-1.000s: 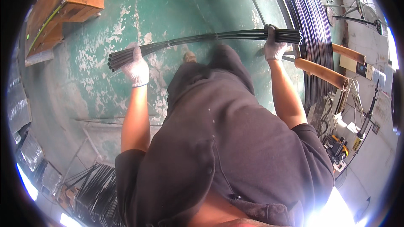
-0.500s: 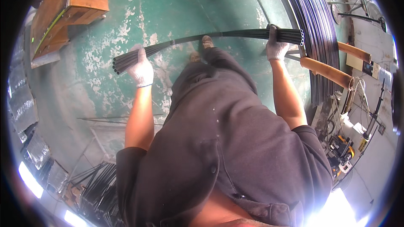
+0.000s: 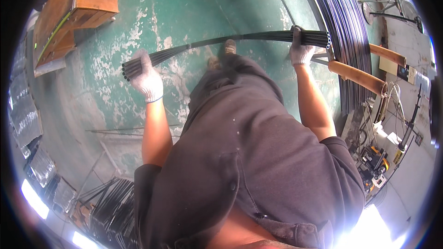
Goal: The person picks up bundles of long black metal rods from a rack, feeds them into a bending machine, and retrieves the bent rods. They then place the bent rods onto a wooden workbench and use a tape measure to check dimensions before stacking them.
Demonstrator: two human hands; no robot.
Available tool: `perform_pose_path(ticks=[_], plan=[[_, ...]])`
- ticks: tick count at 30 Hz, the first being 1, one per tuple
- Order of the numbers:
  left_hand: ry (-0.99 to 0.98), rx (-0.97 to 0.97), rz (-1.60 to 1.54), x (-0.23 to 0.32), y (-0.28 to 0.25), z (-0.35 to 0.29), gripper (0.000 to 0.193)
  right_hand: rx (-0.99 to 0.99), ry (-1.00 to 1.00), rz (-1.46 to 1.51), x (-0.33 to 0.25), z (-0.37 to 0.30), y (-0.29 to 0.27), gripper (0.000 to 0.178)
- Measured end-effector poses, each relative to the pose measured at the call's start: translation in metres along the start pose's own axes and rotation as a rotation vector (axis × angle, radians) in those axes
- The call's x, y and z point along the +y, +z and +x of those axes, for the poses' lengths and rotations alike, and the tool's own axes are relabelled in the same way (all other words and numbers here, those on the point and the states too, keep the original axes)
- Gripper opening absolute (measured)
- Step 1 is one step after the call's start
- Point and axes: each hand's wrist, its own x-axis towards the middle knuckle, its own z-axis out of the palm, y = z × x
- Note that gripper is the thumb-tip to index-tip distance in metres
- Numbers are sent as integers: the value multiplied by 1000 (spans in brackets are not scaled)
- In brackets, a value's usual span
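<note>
A bundle of long thin black tubes stretches across in front of me, bowed in the fisheye picture. Near its left end my left hand, in a white knitted glove, is closed on the tubes, with part of its fingers hidden. My right hand, gloved too and dark at the fingers, wraps round the bundle close to its right end. The open tube ends show as small rings on both sides. Just beyond my right hand lies a big stack of long dark tubes.
Two brown padded bars jut out beside the stack. An orange-brown wooden cabinet stands far left. More black tubes lie at lower left, and a yellow-black machine sits at lower right. Worn green floor spreads underfoot.
My left hand has turned and shifted slightly left over the bundle's end, its thumb no longer sticking up as before. The bundle and my right hand have moved slightly left.
</note>
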Motion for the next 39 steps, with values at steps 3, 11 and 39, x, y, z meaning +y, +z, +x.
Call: perform_pose_path(ticks=[3,11,39], plan=[[-7,-50,5,-2,-3,3,18,-19,15,-53,1,5,0,32],[-66,72,1,-36,-1,12,24,-7,-148,-311,7,8,-3,24],[-52,18,280,-81,-13,7,46,33,-57,-316,-4,-3,-4,24]])
